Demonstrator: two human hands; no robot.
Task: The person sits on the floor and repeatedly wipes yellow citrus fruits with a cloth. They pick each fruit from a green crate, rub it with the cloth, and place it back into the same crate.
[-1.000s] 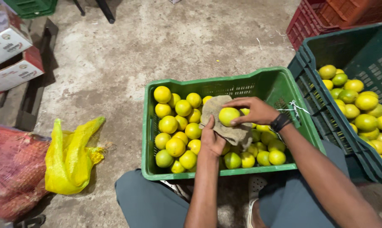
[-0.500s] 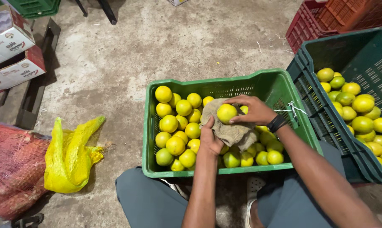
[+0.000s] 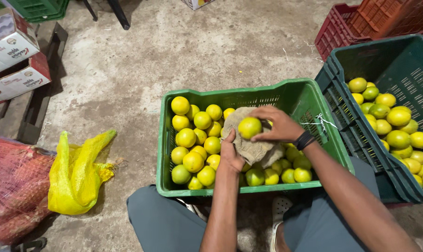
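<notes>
A ribbed green plastic crate (image 3: 291,95) sits on the rough concrete floor (image 3: 174,51), half full of smooth round yellow-green fruit. Over it, the left hand (image 3: 231,156) cups a coarse beige cloth (image 3: 253,149). The right hand (image 3: 279,125) has its fingers clamped on one fruit (image 3: 249,127), pressed against the cloth; wiping looks under way.

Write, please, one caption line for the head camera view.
Over a green crate of citrus, the right hand holds a yellow-green fruit against a cloth in the left hand.
</notes>
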